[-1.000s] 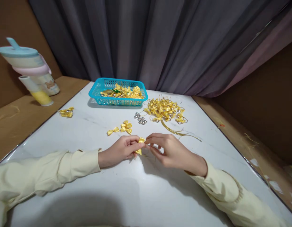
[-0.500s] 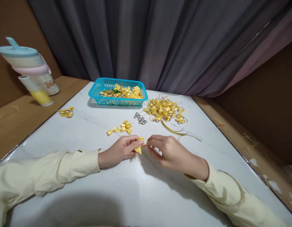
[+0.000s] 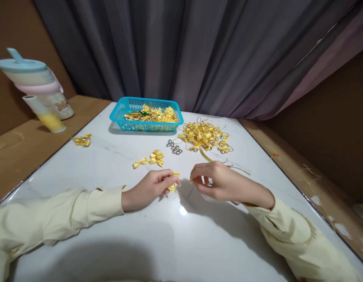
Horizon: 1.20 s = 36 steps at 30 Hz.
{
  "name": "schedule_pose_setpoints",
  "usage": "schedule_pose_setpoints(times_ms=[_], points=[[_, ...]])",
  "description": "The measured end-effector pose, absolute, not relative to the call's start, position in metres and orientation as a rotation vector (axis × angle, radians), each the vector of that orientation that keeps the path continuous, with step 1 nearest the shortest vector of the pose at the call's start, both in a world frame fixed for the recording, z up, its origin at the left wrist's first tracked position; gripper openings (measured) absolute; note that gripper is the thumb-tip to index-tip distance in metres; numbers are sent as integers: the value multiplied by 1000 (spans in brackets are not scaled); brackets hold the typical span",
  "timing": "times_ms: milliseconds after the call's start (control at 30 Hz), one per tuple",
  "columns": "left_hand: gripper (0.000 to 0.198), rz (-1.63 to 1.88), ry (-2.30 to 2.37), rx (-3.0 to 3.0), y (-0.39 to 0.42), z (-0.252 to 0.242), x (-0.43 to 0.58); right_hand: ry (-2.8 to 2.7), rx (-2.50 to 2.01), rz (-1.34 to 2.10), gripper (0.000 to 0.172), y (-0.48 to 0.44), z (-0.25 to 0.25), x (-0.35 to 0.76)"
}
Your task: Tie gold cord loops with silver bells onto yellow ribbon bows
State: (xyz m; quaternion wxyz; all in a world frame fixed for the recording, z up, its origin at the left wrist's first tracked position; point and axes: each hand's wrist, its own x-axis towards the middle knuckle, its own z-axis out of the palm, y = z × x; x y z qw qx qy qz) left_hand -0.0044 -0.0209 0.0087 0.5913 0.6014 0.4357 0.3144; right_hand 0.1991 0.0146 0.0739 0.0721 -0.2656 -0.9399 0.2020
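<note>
You sit at a small handcraft station, more home corner than factory. A glossy white desk is boxed in by brown board panels and a grey curtain. It carries a blue plastic basket, a heap of yellow ribbon bows and silver bells. A pastel drinking tumbler stands beside it.

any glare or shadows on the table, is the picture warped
Head view: a bright glare spot on the white table, close to the left hand pinching a yellow bow; a broad soft shadow along the near edge; wide-angle bending at the edges.
</note>
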Motion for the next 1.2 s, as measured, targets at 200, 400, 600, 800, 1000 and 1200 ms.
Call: schedule_pose_setpoints(times_ms=[200, 400, 600, 800, 1000, 1200], points=[[29, 761, 939, 1404, -23, 5, -5, -2870, -863, 650, 19, 14, 72, 197], [31, 716, 838, 1317, -24, 5, -6, -2781, -941, 581, 18, 17, 62, 197], [31, 728, 832, 1329, -23, 6, -5, -2780, -987, 578, 18, 8, 68, 195], [32, 727, 928, 1368, -21, 7, -4, -2778, -954, 615, 17, -2, 78, 193], [33, 763, 849, 1296, -17, 5, -5, -2839, -956, 666, 15, -5, 82, 191], [29, 794, 838, 1249, -16, 3, -5, -2879, -1001, 609, 15, -3, 81, 192]])
